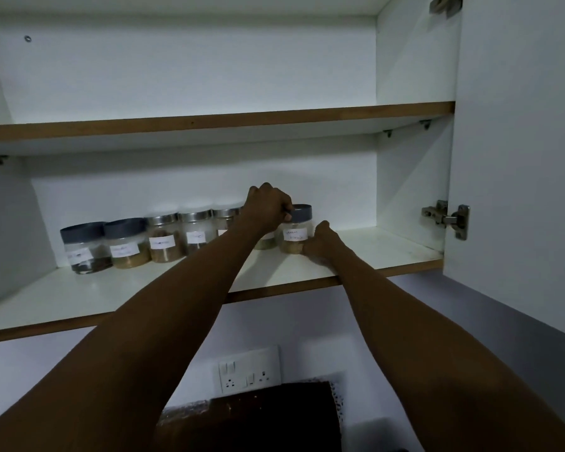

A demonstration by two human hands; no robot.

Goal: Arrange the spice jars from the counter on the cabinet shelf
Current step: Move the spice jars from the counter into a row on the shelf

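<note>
Head cam: both arms are reaching up into the open cabinet. The left hand [267, 207] is curling over the grey lid of the end jar [296, 234], fingers closed on its top edge. The right hand [320, 244] is pressing closed against the jar's lower right side. That jar is standing upright on the lower shelf [356, 252], at the right end of a row of labelled spice jars [163, 238] w/ grey and steel lids. Upper shelf [209, 120] sitting above. Wall socket [247, 370] is showing below.
</note>
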